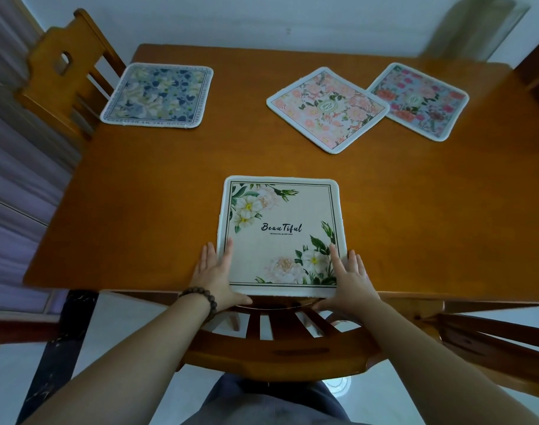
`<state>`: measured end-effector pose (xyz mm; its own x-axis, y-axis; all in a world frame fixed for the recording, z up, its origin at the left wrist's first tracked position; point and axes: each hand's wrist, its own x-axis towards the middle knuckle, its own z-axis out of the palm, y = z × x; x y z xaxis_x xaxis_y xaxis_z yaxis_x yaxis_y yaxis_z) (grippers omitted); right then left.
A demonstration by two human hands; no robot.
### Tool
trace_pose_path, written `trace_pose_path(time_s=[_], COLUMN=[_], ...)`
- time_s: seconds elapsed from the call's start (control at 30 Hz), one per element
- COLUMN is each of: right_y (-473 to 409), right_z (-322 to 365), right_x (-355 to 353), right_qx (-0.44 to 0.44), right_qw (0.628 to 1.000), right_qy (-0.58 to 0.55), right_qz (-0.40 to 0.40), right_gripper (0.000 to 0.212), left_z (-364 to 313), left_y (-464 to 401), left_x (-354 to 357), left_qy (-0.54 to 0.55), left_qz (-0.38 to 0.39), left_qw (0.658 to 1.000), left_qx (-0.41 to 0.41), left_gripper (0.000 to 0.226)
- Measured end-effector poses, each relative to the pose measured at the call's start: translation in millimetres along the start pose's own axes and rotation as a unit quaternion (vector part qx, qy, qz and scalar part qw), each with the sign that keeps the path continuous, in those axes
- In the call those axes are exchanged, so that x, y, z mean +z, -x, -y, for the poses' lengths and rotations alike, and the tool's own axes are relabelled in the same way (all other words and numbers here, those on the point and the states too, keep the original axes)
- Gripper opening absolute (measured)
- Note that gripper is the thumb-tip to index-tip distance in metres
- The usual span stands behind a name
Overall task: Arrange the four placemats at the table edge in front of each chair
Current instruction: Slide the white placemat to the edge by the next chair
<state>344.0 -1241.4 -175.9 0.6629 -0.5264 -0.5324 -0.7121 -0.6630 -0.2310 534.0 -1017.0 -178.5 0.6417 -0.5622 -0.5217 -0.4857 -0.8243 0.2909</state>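
Both hands lie flat with straight fingers, one at each lower corner of the cream placemat; nothing is curled round or pinched. My left hand rests at the mat's lower left corner, index finger on the white border, the other fingers on the table just beside it, thumb reaching under the near edge. My right hand mirrors it at the lower right corner, index finger on the printed flowers, outer fingers on the wood, thumb at the near edge. A dark bead bracelet sits on my left wrist.

The cream placemat, printed with white flowers and the word "Beautiful", lies square in the lower centre of the frame, its near edge flush with the table's near edge. Directly below it in the frame stands the near chair, its slatted back against the table.

The blue floral placemat lies in the upper left of the frame, at the table's left edge, beside the left chair.

The pink floral placemat lies right of centre in the upper frame, turned cornerwise. The red-and-pink placemat lies to its right, also turned; the pink one's right corner overlaps its edge. Both sit inward from the table's edges.

A further chair shows partly at the lower right.
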Motion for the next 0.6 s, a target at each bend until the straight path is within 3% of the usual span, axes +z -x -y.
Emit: trace_pose_path(time_s=[0.2,0.6], right_y=[-2.9,-6.2], right_z=[3.5,3.2], right_x=[0.4,-1.9], right_qx=[-0.011,-0.022], right_qw=[0.999,0.997], right_qy=[0.017,0.014], right_qz=[-0.048,-0.067], right_gripper=[0.135,0.127], left_z=[-4.1,-5.5], left_y=[-4.4,-6.5], left_x=[3.6,4.4], left_qy=[-0.013,-0.006], left_qz=[-0.033,-0.042], left_qw=[0.999,0.999], left_qx=[0.024,0.023], left_gripper=[0.138,0.135])
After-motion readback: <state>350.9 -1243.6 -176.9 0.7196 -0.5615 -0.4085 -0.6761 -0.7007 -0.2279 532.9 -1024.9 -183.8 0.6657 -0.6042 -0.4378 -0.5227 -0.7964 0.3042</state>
